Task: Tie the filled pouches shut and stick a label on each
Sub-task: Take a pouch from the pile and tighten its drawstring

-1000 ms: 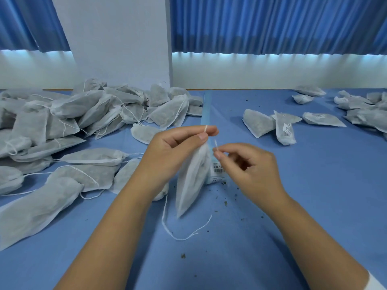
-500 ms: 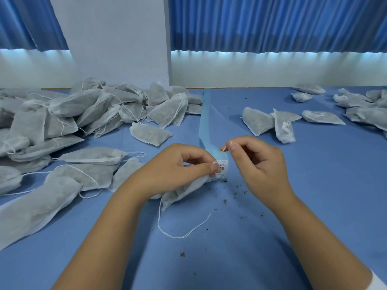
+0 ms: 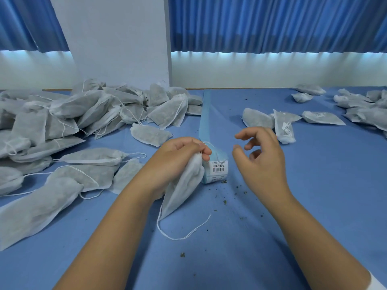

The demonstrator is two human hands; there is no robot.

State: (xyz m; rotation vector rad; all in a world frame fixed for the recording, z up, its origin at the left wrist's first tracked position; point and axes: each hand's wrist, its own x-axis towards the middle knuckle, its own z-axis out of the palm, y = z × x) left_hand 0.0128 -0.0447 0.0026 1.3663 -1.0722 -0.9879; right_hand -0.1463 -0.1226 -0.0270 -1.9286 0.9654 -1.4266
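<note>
Bare blue table (image 3: 314,206) runs wide at near centre and right, and the far edge meets the white wall. Left hand (image 3: 178,155) pinches the gathered neck of one pouch (image 3: 182,193), which slopes down toward the cloth with its side against the label roll (image 3: 216,170). Its loose string (image 3: 184,234) trails on the cloth below. Right hand (image 3: 259,158) hovers right of the roll, fingers loosely spread, holding nothing. One roll, its blue backing strip (image 3: 204,114) running away toward the wall. Crumbs (image 3: 238,188) are scattered beside the roll. A heap of pouches (image 3: 83,114) crowds the left side, too many to count. Three pouches (image 3: 284,130) lie right of the strip, two farther back, and more at the right edge.
</note>
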